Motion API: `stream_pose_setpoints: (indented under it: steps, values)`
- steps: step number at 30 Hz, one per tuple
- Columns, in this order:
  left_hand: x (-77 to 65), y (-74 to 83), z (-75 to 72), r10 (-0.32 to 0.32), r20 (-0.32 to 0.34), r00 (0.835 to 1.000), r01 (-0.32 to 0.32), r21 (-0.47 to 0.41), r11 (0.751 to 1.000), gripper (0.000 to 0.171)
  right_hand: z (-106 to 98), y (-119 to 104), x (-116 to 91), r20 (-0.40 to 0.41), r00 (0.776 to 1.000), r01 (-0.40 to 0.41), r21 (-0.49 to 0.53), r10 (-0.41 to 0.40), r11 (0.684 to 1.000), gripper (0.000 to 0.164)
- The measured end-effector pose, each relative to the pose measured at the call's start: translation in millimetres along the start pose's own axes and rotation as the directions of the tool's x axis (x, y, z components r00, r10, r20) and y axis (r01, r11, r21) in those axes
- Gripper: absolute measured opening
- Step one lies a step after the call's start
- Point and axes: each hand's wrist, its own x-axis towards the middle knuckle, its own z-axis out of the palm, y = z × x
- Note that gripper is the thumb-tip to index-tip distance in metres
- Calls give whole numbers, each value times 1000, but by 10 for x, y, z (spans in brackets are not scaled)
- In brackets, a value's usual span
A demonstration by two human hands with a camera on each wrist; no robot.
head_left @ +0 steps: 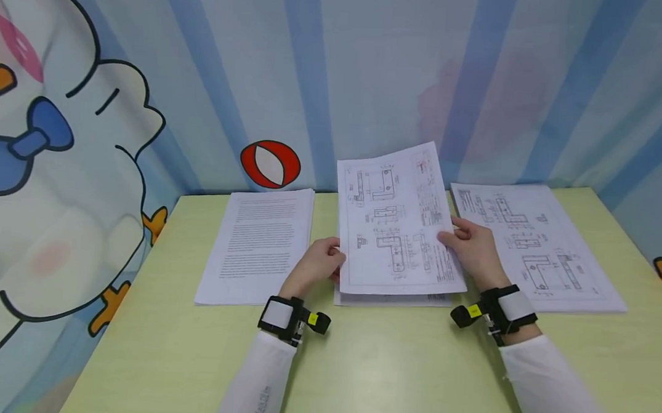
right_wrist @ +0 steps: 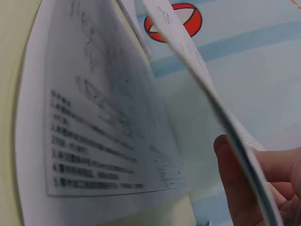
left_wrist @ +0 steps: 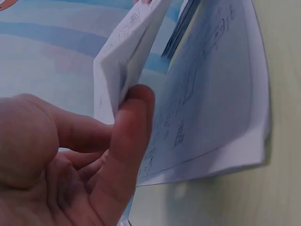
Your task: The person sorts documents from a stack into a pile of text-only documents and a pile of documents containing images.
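Between both hands, a sheaf of paper (head_left: 391, 227) printed with technical drawings is raised off the table and tilted. My left hand (head_left: 319, 261) pinches its left edge between thumb and fingers; the left wrist view shows the sheaf (left_wrist: 127, 61) bent at the grip. At the opposite edge my right hand (head_left: 473, 249) pinches it, thumb on the printed face. In the right wrist view the sheaf (right_wrist: 207, 94) appears nearly edge-on. Underneath lies a further stack of drawings (head_left: 393, 300), mostly hidden from the head view; its printed top (right_wrist: 103, 117) shows in the right wrist view.
To the left lies a stack of text pages (head_left: 262, 246). A third stack, also with drawings (head_left: 534, 246), lies on the right, close beside the right hand. The pale green table (head_left: 390, 369) ends at a striped cartoon curtain (head_left: 370, 79) behind the papers.
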Motion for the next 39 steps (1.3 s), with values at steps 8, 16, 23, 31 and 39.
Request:
stream_pose_setpoints:
  steps: [8,16,23,31,39]
  values:
    - [25,-116,8,-42,-27,999,45,105,993,49,97,88,104,73,997,38,-165,-26,985,57]
    - [30,-187,21,-53,-22,998,55,128,990,54,130,143,138,122,992,17,-256,15,967,58]
    - [4,-188,-8,-54,-49,997,60,138,989,54,123,166,136,138,990,30,-311,14,950,61]
    - [-4,-200,-17,-39,-91,995,54,173,983,55,152,97,88,143,989,77,-348,-28,934,56]
    - [5,-102,96,20,-207,978,29,228,973,38,-205,-167,-126,102,980,198,-401,-172,894,54]
